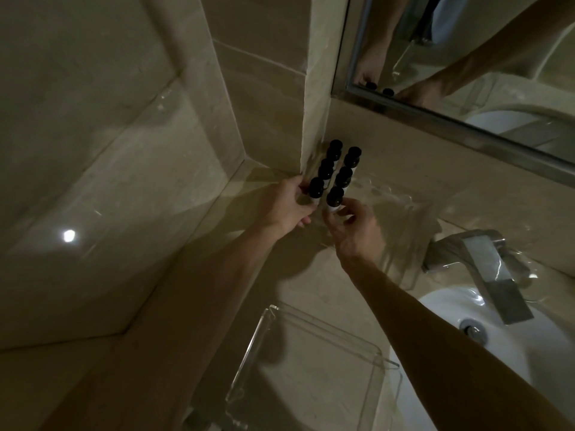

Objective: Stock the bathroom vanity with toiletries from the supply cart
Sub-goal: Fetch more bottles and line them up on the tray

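Below the mirror (435, 57), six black-capped bottles (334, 169) stand in two rows on the tabletop (311, 275), the left hand (287, 206) gripping the nearest left one and the right hand (354, 227) pinching its neighbour, likely needing only squaring up, then release.

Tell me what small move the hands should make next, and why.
Probably release both. The left hand holds the front left bottle, the right hand pinches the front right bottle, and both already stand in line with the two rows behind.
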Demonstrator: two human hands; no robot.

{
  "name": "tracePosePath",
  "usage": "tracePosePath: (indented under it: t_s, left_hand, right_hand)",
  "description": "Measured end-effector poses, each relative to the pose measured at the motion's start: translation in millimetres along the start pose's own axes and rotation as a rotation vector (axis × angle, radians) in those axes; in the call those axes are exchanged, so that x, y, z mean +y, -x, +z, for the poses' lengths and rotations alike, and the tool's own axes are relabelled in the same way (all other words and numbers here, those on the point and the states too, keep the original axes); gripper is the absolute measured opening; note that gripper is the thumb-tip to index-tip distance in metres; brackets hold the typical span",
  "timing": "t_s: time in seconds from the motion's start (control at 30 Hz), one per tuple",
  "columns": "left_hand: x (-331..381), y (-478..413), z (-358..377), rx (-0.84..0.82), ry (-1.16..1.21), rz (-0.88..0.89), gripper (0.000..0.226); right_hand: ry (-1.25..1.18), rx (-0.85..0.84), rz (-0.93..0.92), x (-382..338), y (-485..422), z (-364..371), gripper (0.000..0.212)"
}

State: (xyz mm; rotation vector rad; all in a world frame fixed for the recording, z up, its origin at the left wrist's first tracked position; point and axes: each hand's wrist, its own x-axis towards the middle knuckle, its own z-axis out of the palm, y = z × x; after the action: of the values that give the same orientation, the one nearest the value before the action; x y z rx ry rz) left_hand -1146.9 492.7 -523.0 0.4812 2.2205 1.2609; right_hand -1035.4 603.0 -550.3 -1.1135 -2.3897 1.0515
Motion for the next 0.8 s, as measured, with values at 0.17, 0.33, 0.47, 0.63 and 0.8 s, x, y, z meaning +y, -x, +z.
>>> tracePosePath:
  t_s: [0.17,0.33,0.47,0.63,0.8]
  left_hand:
    - [-0.3,-0.8,0.7,-0.002,0.015,-0.012,0.028]
    - [4.8,5.1,0.3,0.006,0.028,-0.06,0.048]
    - [3.6,16.7,-5.6,0.027,-0.055,-0.06,0.04]
    - [3.2,47.8,-18.9,0.085,-0.134,-0.051,0.046]
    - [25.0,85.3,-28.0,0.056,-0.331,0.006,0.051]
  right_hand:
    - [-0.001,-0.007,-0.01,0.7,-0.1,-0.2,0.039]
    - [-0.03,-0.103,-0.015,4.8,0.1,-7.8,0.041]
    - [-0.154,-0.2,0.055,3.1,3.1,-23.7,0.046]
    - [-0.289,-0.295,0.191,1.2,18.4,-51.4,0.051]
    - [-0.303,-0.337,0.204,-3.8,50.7,-85.5,0.053]
